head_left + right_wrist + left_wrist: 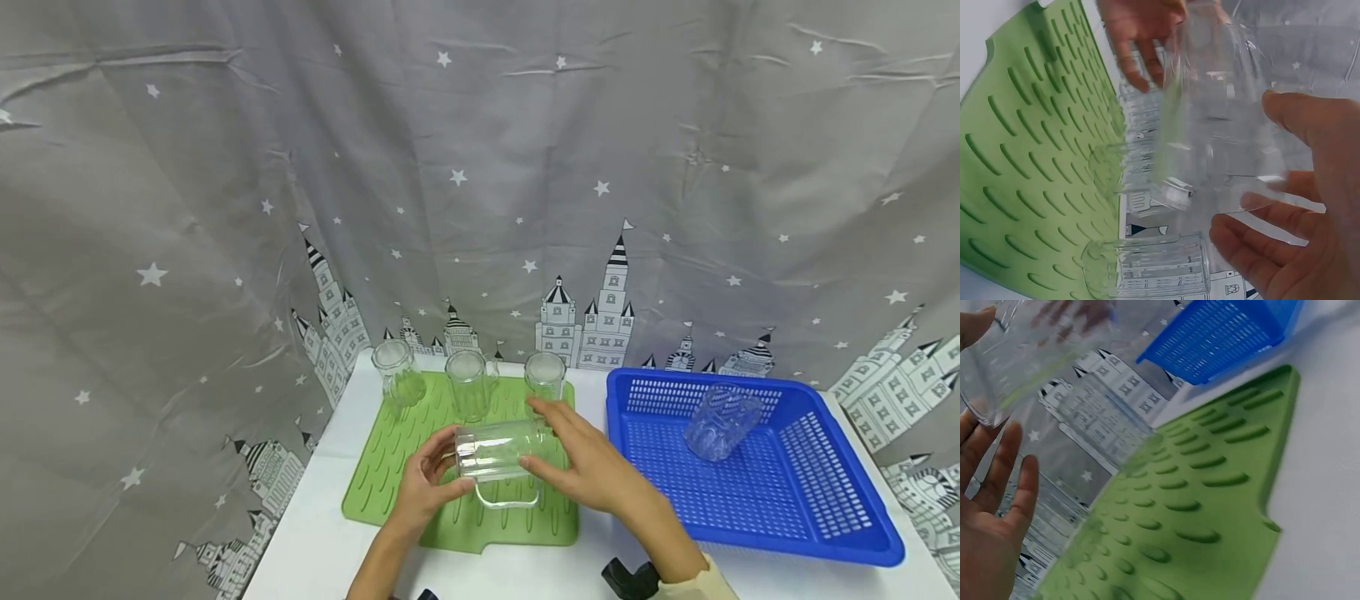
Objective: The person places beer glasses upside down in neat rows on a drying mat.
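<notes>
A clear glass mug (498,450) lies sideways in the air over the green drying mat (382,475), its handle toward the person. My left hand (422,490) grips its left end between thumb and fingers. At the other end, my right hand (588,467) holds it, thumb on the near side and fingers across the far side. In the right wrist view, the right hand (1310,225) has thumb and fingertips on opposite sides of the mug (1216,137). Along the mat's back edge stand three more glass mugs: left (401,375), middle (468,387) and right (545,375).
To the right sits a blue plastic basket (757,540) with a clear glass (722,423) tilted inside it. Both mat and basket rest on a white table (300,533). Behind hangs a grey curtain (487,125) printed with stars and castles.
</notes>
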`<action>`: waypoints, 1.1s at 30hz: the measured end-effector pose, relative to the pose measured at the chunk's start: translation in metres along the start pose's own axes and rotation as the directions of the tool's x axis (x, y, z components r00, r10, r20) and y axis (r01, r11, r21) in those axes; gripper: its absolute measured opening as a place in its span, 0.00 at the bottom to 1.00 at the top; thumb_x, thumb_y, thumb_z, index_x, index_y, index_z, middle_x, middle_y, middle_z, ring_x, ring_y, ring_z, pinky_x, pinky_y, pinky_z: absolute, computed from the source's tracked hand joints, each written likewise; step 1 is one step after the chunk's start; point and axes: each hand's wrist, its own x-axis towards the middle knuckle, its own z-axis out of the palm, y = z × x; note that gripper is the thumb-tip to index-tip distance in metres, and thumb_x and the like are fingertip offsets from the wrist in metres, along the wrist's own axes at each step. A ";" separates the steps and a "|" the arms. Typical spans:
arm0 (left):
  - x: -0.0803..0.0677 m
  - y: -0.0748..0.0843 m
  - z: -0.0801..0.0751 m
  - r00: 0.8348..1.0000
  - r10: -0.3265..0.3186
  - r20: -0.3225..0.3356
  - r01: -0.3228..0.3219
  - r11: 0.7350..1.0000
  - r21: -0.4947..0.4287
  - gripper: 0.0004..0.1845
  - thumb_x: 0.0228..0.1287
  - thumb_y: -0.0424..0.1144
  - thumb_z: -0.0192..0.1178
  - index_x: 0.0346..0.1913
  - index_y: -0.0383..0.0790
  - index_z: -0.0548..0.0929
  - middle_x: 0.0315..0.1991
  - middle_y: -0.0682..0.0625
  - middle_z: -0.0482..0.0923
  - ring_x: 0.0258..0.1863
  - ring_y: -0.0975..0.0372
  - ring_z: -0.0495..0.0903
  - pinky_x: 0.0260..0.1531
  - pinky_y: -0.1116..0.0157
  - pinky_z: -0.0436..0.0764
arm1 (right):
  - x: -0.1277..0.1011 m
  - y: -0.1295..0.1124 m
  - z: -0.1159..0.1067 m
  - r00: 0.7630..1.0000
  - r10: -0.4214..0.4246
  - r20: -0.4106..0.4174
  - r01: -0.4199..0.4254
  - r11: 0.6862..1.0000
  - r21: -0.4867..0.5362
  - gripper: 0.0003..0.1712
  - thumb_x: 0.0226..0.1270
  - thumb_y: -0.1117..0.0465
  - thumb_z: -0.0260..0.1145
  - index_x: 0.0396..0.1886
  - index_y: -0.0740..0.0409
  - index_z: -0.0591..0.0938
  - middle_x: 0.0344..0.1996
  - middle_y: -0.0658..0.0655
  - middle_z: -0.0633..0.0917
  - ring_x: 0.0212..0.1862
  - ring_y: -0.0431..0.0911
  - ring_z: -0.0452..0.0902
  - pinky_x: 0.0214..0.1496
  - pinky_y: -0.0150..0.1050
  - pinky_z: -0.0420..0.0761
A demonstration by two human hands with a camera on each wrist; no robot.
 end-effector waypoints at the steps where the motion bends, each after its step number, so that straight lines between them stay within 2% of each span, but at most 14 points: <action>1: 0.001 0.002 0.000 1.000 0.022 -0.011 -0.021 1.000 0.021 0.41 0.57 0.22 0.74 0.75 0.26 0.71 0.63 0.60 0.83 0.61 0.69 0.82 0.66 0.74 0.82 | 0.000 0.000 0.000 1.000 -0.007 0.003 0.007 1.000 -0.004 0.47 0.75 0.34 0.67 0.86 0.42 0.63 0.81 0.53 0.72 0.78 0.59 0.73 0.77 0.66 0.77; 4: 0.004 0.009 -0.001 0.998 0.059 -0.031 -0.056 0.994 0.089 0.40 0.56 0.22 0.74 0.74 0.29 0.73 0.65 0.60 0.82 0.61 0.68 0.81 0.66 0.75 0.80 | 0.001 -0.002 0.001 1.000 -0.024 0.004 0.024 0.999 -0.021 0.43 0.76 0.37 0.68 0.84 0.44 0.67 0.76 0.53 0.77 0.76 0.56 0.76 0.76 0.62 0.80; 7: 0.004 0.013 -0.001 0.997 0.070 -0.037 -0.065 0.991 0.117 0.39 0.57 0.23 0.74 0.74 0.32 0.74 0.67 0.60 0.81 0.62 0.68 0.81 0.66 0.74 0.79 | 0.000 -0.003 0.001 1.000 -0.018 0.008 0.019 0.999 -0.036 0.42 0.76 0.37 0.68 0.83 0.44 0.68 0.74 0.52 0.79 0.74 0.54 0.77 0.75 0.60 0.81; 19: -0.001 0.015 -0.008 0.996 0.064 -0.069 -0.061 0.997 0.052 0.39 0.57 0.21 0.72 0.74 0.27 0.72 0.67 0.58 0.80 0.63 0.67 0.81 0.67 0.72 0.80 | 0.000 -0.004 0.003 1.000 0.009 0.017 -0.008 0.999 -0.052 0.42 0.76 0.37 0.67 0.83 0.45 0.68 0.75 0.53 0.78 0.76 0.55 0.76 0.77 0.62 0.79; 26: 0.000 0.010 -0.005 0.996 0.084 -0.044 -0.080 0.993 0.086 0.39 0.57 0.22 0.72 0.74 0.28 0.73 0.69 0.55 0.79 0.62 0.66 0.82 0.66 0.71 0.82 | -0.001 -0.001 0.000 1.000 0.005 0.007 -0.004 0.997 -0.072 0.41 0.77 0.39 0.68 0.83 0.44 0.68 0.76 0.55 0.77 0.76 0.57 0.75 0.78 0.62 0.78; 29: 0.000 0.009 -0.005 0.996 0.078 -0.043 -0.073 0.993 0.096 0.39 0.57 0.23 0.73 0.74 0.30 0.73 0.69 0.56 0.80 0.62 0.66 0.82 0.66 0.71 0.81 | -0.001 0.001 -0.002 1.000 0.005 0.002 -0.004 0.996 -0.084 0.41 0.77 0.39 0.68 0.83 0.42 0.68 0.77 0.55 0.77 0.77 0.57 0.74 0.78 0.64 0.77; 33: 0.002 0.009 -0.007 0.997 0.074 -0.035 -0.069 0.989 0.135 0.39 0.57 0.23 0.74 0.74 0.32 0.74 0.68 0.53 0.80 0.61 0.66 0.83 0.66 0.70 0.82 | -0.002 0.004 -0.006 1.000 -0.001 -0.004 0.001 0.995 -0.097 0.40 0.77 0.40 0.68 0.83 0.42 0.68 0.76 0.56 0.77 0.76 0.58 0.75 0.77 0.65 0.77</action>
